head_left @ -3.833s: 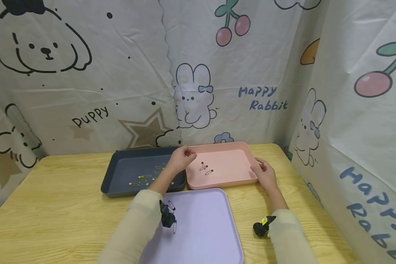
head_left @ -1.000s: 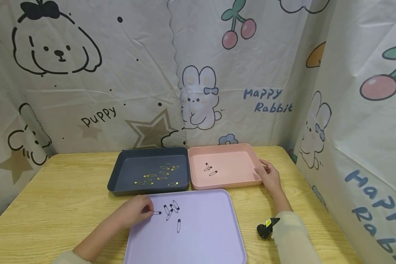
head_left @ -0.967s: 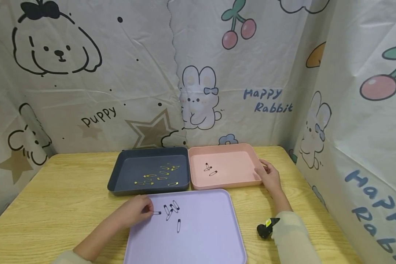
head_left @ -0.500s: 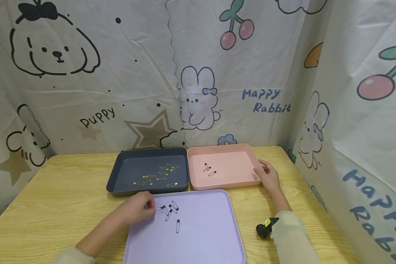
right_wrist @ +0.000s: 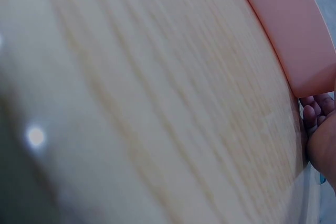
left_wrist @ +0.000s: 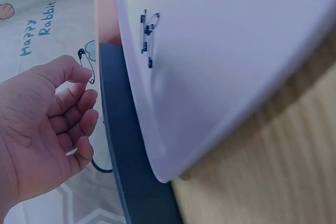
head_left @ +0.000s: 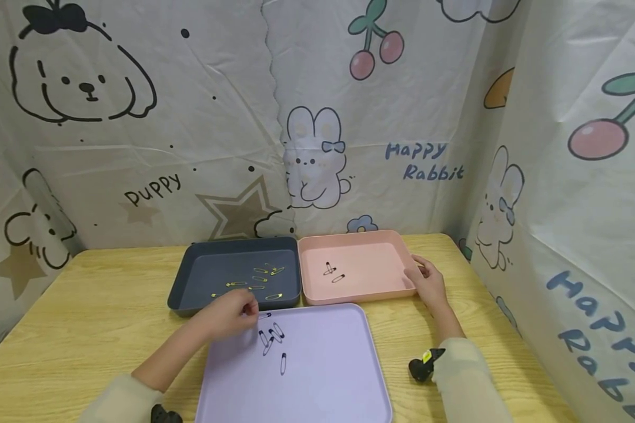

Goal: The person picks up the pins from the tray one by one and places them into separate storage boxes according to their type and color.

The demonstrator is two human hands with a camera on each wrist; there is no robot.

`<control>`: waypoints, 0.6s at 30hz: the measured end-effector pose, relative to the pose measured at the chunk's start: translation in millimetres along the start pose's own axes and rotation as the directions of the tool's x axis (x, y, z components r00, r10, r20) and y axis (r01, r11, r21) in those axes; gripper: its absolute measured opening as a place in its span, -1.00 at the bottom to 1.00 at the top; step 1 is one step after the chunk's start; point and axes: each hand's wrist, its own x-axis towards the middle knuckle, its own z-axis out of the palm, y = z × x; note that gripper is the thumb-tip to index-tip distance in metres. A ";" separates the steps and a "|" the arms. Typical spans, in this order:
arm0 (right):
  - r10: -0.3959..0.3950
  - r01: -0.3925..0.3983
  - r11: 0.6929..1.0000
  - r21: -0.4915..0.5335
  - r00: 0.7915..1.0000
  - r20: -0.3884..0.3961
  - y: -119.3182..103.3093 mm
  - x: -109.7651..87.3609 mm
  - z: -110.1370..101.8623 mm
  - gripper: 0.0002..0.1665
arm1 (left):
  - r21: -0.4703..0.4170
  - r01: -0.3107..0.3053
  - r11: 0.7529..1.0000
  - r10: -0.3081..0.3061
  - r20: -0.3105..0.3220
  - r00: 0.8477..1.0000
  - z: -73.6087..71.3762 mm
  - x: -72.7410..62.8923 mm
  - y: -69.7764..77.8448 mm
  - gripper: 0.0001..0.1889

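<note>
My left hand (head_left: 231,314) pinches a safety pin (left_wrist: 87,67) with a black head between thumb and forefinger, above the far left part of the lilac tray (head_left: 328,376). Several more black-headed safety pins (head_left: 271,336) lie on that tray, one (head_left: 283,364) apart from the rest. At the right, my right hand (head_left: 427,281) holds the right side of the pink tray (head_left: 370,264), thumb over the rim. A few black-headed pins (head_left: 338,278) lie inside the pink tray. Yellow safety pins (head_left: 273,296) are spread in the dark grey tray (head_left: 201,270), partly hidden by my left hand.
The dark grey and pink trays stand side by side at the back of the wooden table (head_left: 84,329), with the lilac tray in front. A printed curtain (head_left: 217,117) hangs close behind and on the right. A black wrist camera (head_left: 422,365) sits at my right wrist.
My left hand went from near the pink tray back to the lilac tray and took up a safety pin there. It is now rising toward the back with it. The right hand stays put.
</note>
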 end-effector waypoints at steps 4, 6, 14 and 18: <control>-0.001 0.001 1.000 0.000 1.000 -0.003 -0.4 0.0 0.7 -0.38 | -0.012 -0.021 1.000 0.021 -0.006 1.000 -3.8 6.5 4.1 -0.91; 0.002 -0.002 1.000 0.003 1.000 -0.005 -0.6 -0.1 0.7 -0.38 | -0.014 -0.017 1.000 0.017 -0.007 1.000 -5.0 10.0 6.5 -0.92; -0.016 0.016 1.000 0.007 1.000 -0.004 0.7 -0.4 0.4 -0.39 | -0.032 -0.027 0.999 0.027 -0.012 1.000 -7.6 24.1 15.3 -0.94; -0.018 0.018 1.000 0.005 1.000 -0.005 1.4 -0.4 0.8 -0.39 | -0.040 -0.035 0.999 0.035 -0.018 0.999 -8.8 30.3 21.0 -0.96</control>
